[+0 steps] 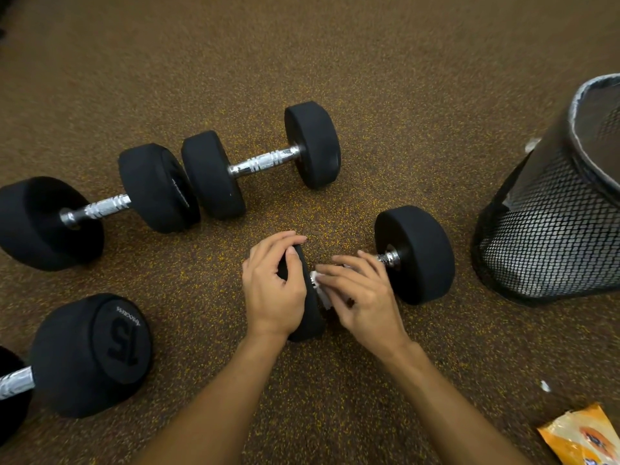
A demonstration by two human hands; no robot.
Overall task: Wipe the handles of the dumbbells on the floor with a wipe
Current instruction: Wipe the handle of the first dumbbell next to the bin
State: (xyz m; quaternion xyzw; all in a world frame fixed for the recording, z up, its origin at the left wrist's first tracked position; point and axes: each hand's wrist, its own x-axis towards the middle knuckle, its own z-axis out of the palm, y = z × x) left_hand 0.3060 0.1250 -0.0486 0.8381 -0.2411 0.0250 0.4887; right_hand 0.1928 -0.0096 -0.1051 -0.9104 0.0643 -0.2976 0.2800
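Several black dumbbells with chrome handles lie on the speckled brown floor. The nearest dumbbell lies in the middle. My left hand grips its left weight head from above. My right hand wraps a white wipe around its handle, hiding most of the chrome; only a short stub shows by the right head. Two dumbbells lie end to end beyond: one at centre, one at left. Another dumbbell marked 15 lies at lower left.
A black mesh waste bin stands at the right, close to the near dumbbell's right head. An orange wipe packet lies at the bottom right corner, with a small white scrap above it.
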